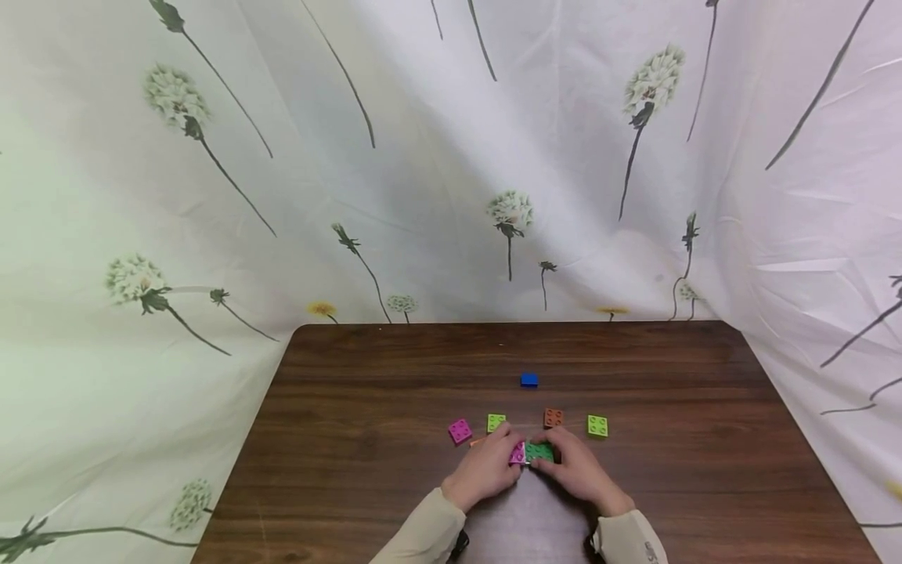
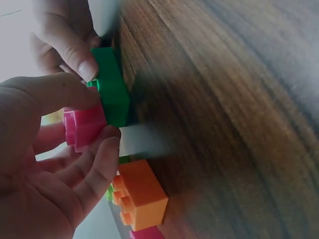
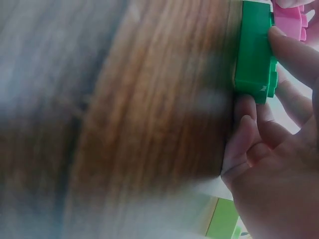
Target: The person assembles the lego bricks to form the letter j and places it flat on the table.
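Observation:
Between thumb and fingers, my left hand (image 1: 489, 464) pinches a pink toy building brick (image 2: 88, 124). A longer green brick (image 3: 254, 50) is held by my right hand (image 1: 575, 468), its thumb along the studded side. In the right wrist view the pink brick (image 3: 288, 22) sits on the studs at one end of the green one. From above, the green brick (image 1: 539, 452) shows studs to the right of the pink. Close beside my left fingers stands an orange brick (image 2: 143, 195), studs up, mostly covered by the hand in the head view.
Beyond the hands lie a magenta brick (image 1: 460, 431), a lime brick (image 1: 496, 423), a brown-orange brick (image 1: 553, 417) and another lime brick (image 1: 597, 426). Farther back is a blue brick (image 1: 529, 380). The dark wooden table (image 1: 338, 470) meets a flower-printed white curtain (image 1: 437, 196).

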`<act>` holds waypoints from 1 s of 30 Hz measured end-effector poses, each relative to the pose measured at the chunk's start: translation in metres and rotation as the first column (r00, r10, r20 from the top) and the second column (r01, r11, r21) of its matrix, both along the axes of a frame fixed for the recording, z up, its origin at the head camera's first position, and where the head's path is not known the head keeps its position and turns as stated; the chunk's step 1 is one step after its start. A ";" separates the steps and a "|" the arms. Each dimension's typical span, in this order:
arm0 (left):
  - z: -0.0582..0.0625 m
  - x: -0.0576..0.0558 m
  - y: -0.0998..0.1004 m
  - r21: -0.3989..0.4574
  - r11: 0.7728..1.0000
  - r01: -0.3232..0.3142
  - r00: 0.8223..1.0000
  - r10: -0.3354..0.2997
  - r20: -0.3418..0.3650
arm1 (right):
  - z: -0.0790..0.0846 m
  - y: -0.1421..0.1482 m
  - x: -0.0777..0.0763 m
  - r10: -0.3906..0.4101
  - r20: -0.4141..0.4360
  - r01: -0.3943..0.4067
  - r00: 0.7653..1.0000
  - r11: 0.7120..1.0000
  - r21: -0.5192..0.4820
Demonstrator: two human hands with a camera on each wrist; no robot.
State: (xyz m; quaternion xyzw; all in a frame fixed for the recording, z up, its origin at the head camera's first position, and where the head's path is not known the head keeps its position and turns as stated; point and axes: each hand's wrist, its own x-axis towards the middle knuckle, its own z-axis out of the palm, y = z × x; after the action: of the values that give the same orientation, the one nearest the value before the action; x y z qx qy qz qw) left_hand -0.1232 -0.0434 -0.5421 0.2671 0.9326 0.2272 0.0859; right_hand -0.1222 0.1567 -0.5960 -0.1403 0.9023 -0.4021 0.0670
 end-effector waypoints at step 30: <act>-0.009 0.004 0.012 -0.022 0.995 -0.097 0.993 0.098 0.068 | -0.001 0.001 -0.002 0.004 0.052 -0.002 0.999 0.999 -0.042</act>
State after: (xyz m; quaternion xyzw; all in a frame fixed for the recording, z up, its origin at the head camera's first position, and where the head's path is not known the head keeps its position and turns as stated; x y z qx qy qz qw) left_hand -0.1194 -0.0314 -0.5513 0.2123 0.9432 0.2312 0.1092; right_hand -0.1239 0.1580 -0.5968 -0.1325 0.8914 -0.4243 0.0881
